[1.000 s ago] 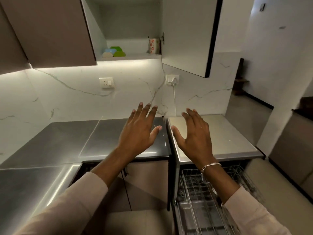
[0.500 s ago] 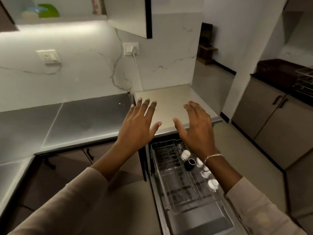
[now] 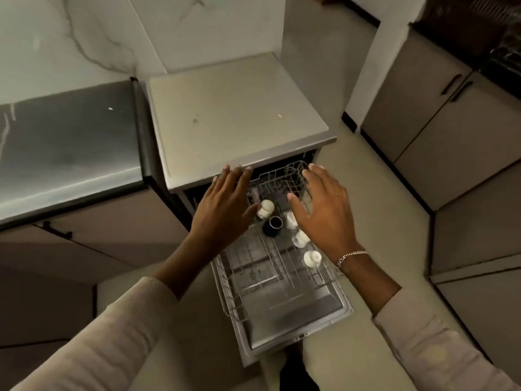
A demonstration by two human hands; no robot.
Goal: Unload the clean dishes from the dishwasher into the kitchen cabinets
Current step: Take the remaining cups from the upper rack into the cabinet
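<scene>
The dishwasher (image 3: 239, 117) stands open with its wire rack (image 3: 253, 266) pulled out over the lowered door (image 3: 296, 311). In the rack sit a dark blue cup (image 3: 273, 226) and several white cups, one at the back (image 3: 266, 208) and one near the front right (image 3: 312, 259). My left hand (image 3: 225, 207) hovers above the rack's back left corner, fingers straight and spread, holding nothing. My right hand (image 3: 324, 210) hovers over the white cups on the right, fingers also spread and empty. A bracelet circles that wrist.
A grey steel counter (image 3: 70, 142) runs to the left of the dishwasher, with base cabinets (image 3: 98, 238) below. More cabinets with dark handles (image 3: 439, 122) stand across the floor on the right. A marbled wall (image 3: 98, 32) is behind.
The view has dropped from the wall cabinet and counter down to the open dishwasher. Both hands have come down from counter height to just above the rack, still spread and empty.
</scene>
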